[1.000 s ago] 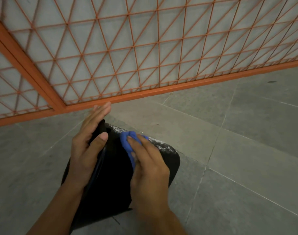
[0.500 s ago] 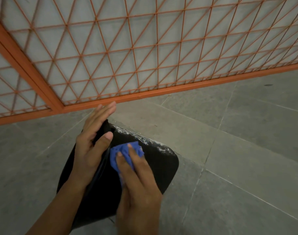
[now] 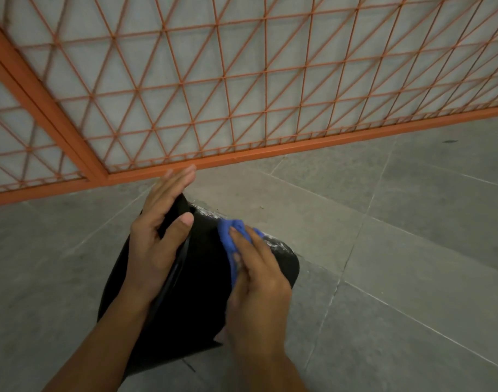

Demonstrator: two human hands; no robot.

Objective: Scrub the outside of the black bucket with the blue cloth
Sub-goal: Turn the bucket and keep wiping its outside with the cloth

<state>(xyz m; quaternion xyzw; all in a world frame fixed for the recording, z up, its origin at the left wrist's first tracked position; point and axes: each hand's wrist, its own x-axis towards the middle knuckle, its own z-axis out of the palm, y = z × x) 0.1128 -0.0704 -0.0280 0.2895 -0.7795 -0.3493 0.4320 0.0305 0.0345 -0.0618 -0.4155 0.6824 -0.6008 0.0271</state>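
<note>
The black bucket (image 3: pixel 196 292) lies on its side on the grey tiled floor, its bottom end pointing away from me, with whitish residue along that far edge. My left hand (image 3: pixel 160 236) grips the bucket's left upper corner, fingers over the far side and thumb on the near face. My right hand (image 3: pixel 256 281) presses a bunched blue cloth (image 3: pixel 232 236) against the bucket's outer surface near the whitish far edge. Both forearms hide part of the bucket's lower end.
An orange metal mesh fence (image 3: pixel 242 108) with a thick bottom rail runs across the back, close behind the bucket. Grey floor tiles (image 3: pixel 397 278) with pale joints spread to the right and left.
My right hand has slid the blue cloth from beside my left thumb up and to the right, toward the bucket's whitish far edge. My left hand keeps its grip.
</note>
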